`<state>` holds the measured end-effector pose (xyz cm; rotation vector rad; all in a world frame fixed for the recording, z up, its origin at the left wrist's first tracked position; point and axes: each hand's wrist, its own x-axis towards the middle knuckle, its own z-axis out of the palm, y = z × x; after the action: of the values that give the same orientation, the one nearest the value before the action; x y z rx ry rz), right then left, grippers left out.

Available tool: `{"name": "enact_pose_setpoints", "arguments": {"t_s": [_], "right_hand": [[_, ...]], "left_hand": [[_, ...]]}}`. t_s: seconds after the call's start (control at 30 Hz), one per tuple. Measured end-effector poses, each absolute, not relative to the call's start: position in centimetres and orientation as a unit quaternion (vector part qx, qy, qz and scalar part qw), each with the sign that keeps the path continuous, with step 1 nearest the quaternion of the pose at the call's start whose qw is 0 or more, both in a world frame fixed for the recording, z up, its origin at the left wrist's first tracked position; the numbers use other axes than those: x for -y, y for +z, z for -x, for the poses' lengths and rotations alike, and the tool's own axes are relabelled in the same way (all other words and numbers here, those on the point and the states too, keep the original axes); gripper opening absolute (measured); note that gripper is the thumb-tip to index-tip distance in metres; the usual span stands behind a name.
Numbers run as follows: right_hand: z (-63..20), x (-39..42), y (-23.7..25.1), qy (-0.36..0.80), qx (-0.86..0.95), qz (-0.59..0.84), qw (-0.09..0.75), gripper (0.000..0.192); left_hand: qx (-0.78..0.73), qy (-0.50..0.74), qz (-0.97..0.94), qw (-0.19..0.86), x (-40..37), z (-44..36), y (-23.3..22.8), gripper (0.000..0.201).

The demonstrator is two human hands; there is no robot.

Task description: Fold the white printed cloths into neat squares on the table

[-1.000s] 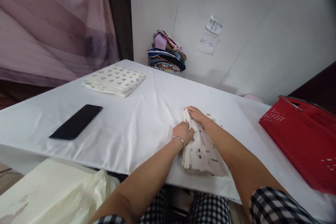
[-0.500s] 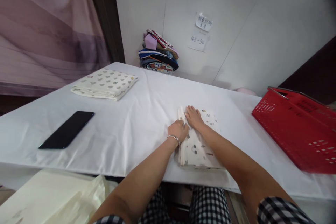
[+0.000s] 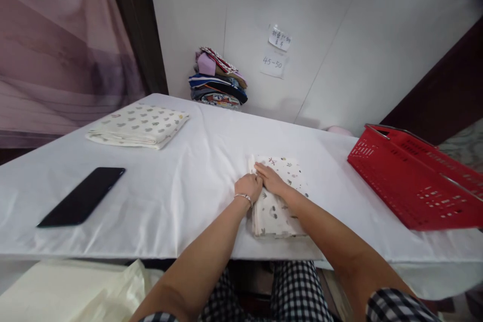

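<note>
Left hand grip curled shut, pinching left edge of folded printed cloth; right hand flat, fingers together, pressing cloth top, not clamped. Cloth lies near front edge of tabletop, straight ahead of person. Step in hand, by look: squaring and flattening the fold. Next move likely calls for keeping edges aligned while hands let go. Farther out: red basket right, black phone left, second folded cloth far left, clothes pile at wall.
</note>
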<state>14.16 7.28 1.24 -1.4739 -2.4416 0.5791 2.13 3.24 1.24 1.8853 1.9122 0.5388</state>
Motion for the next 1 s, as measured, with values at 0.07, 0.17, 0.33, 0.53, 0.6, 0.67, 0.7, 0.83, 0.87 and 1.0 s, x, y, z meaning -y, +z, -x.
{"name": "enact_pose_setpoints", "arguments": {"t_s": [0.07, 0.17, 0.33, 0.53, 0.6, 0.67, 0.7, 0.83, 0.87, 1.0], "right_hand": [[-15.2, -5.4, 1.5, 0.214, 0.835, 0.495, 0.112, 0.045], [-17.9, -1.8, 1.9, 0.210, 0.848, 0.476, 0.101, 0.046], [-24.6, 2.2, 1.1, 0.113, 0.741, 0.639, 0.173, 0.048], [-28.2, 2.0, -0.1, 0.211, 0.581, 0.750, 0.233, 0.072], [-28.4, 1.1, 0.3, 0.253, 0.568, 0.745, 0.240, 0.079], [-28.7, -0.6, 1.0, 0.292, 0.570, 0.727, 0.249, 0.079], [-28.9, -1.7, 1.4, 0.300, 0.577, 0.716, 0.254, 0.079], [-29.1, -7.8, 3.6, 0.211, 0.636, 0.696, 0.259, 0.069], [-28.7, -9.3, 4.0, 0.172, 0.650, 0.696, 0.252, 0.065], [-24.6, -12.3, 4.3, 0.094, 0.691, 0.678, 0.234, 0.050]], "left_hand": [[-0.683, 0.195, -0.675, 0.200, -3.3, -2.1, 1.2, 0.039], [-0.685, 0.200, -0.673, 0.196, -3.2, -2.0, 1.2, 0.036], [-0.689, 0.224, -0.661, 0.195, -3.1, -2.0, 1.3, 0.030], [-0.700, 0.249, -0.635, 0.213, -3.2, -1.7, 1.4, 0.018], [-0.697, 0.261, -0.629, 0.226, -3.4, -1.7, 1.2, 0.014], [-0.688, 0.278, -0.629, 0.233, -3.5, -1.7, 1.0, 0.010], [-0.681, 0.286, -0.632, 0.234, -3.5, -1.7, 0.9, 0.008], [-0.637, 0.282, -0.681, 0.228, -3.4, -2.1, 0.3, 0.006], [-0.624, 0.268, -0.698, 0.227, -3.4, -2.2, 0.2, 0.008], [-0.605, 0.225, -0.732, 0.217, -3.3, -2.2, 0.0, 0.010]]}}
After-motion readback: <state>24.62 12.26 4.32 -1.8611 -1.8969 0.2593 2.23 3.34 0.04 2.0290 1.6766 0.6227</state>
